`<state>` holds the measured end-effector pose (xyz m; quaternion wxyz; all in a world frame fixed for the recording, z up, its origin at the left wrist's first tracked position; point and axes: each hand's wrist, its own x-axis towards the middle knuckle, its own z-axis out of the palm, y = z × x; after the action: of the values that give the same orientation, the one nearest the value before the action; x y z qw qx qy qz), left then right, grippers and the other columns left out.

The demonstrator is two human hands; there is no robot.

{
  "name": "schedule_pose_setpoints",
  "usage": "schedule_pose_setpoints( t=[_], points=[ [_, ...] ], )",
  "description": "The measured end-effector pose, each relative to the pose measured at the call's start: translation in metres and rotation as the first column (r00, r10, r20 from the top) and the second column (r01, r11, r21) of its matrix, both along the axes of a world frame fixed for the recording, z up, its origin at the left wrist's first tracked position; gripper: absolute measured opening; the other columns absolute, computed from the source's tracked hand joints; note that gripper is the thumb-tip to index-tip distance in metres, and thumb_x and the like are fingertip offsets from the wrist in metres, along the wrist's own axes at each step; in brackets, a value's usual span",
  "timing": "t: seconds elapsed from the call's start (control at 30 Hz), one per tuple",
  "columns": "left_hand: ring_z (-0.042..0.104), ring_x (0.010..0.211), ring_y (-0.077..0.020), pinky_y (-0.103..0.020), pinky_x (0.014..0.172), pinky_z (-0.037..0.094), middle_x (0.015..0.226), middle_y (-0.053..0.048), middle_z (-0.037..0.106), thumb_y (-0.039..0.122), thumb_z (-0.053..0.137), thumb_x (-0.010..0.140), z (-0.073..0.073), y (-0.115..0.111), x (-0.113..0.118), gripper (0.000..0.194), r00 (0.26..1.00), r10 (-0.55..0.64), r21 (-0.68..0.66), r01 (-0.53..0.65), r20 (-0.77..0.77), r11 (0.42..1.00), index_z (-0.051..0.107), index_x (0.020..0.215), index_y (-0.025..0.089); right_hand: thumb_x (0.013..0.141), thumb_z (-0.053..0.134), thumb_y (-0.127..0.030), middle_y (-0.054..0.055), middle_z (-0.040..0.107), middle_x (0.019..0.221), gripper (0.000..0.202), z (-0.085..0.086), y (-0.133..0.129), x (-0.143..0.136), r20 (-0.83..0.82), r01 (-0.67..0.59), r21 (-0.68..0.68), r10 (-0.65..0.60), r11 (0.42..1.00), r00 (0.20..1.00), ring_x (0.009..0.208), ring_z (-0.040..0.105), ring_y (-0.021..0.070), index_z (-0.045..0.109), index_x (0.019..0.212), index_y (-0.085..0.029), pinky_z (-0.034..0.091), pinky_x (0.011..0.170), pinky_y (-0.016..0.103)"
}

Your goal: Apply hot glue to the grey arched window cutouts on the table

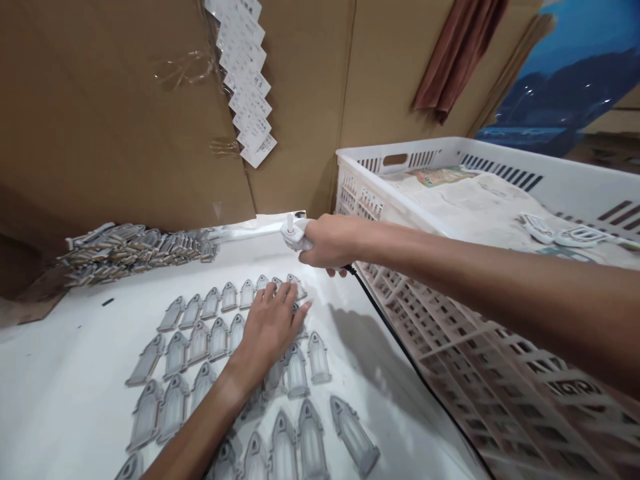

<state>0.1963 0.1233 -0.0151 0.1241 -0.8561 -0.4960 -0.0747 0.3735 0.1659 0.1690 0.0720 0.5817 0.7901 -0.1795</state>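
Rows of grey arch-shaped pieces [296,371] lie on the white tabletop [60,373]. My left hand [273,320] rests palm down over the upper right pieces, its fingers spread and touching them; whatever is under the palm is hidden. Further back, beside the basket's corner, my right hand [330,241] is wrapped round a white handheld tool [294,233] with a black cord [400,343] trailing from it. The tool's nose points left, above the table's back part.
A white plastic basket [400,200] with a pale covering and a few white pieces inside stands at the right. A pile of similar pieces [135,250] sits at the back left. Behind rises a cardboard wall [300,87] with hanging paper tags [247,80] and a reddish cloth [457,53].
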Motion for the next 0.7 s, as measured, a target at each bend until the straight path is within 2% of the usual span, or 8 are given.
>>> schedule_pose_setpoints(
  t=[0.27,0.4,0.7],
  points=[
    [0.059,0.115,-0.037,-0.051,0.097,0.048,0.13,-0.017,0.071,0.043,0.044,0.11,-0.0001,0.0023,0.0027,0.049,1.0,0.007,-0.021,-0.007,0.006,1.0,0.064,0.14,0.01,0.09,0.063,-0.03,0.005,0.077,0.073,0.02,-0.0015,0.0016,0.0001,0.018,0.009,0.002,-0.009,1.0,1.0,0.06,0.072,0.0184,0.078,0.09,-0.017,0.052,0.066,0.032],
    [0.057,0.119,-0.0384,-0.053,0.1,0.047,0.133,-0.019,0.07,0.045,0.044,0.11,-0.0018,0.0007,0.0017,0.052,0.999,0.0,-0.02,0.0,0.032,1.0,0.064,0.141,0.008,0.09,0.063,-0.029,0.004,0.077,0.071,0.019,-0.0009,0.0009,0.0005,0.007,-0.002,-0.008,0.002,1.0,1.0,0.057,0.071,0.0174,0.077,0.09,-0.016,0.051,0.064,0.031],
    [0.059,0.117,-0.0368,-0.05,0.098,0.048,0.129,-0.018,0.069,0.044,0.045,0.11,-0.0048,0.0012,0.0026,0.047,0.998,-0.008,-0.015,0.009,0.063,1.0,0.064,0.137,0.011,0.09,0.063,-0.03,0.004,0.077,0.073,0.02,-0.0011,0.0005,0.0,0.01,0.011,-0.011,-0.011,1.0,1.0,0.057,0.071,0.0172,0.077,0.091,-0.016,0.052,0.065,0.031]
  ],
)
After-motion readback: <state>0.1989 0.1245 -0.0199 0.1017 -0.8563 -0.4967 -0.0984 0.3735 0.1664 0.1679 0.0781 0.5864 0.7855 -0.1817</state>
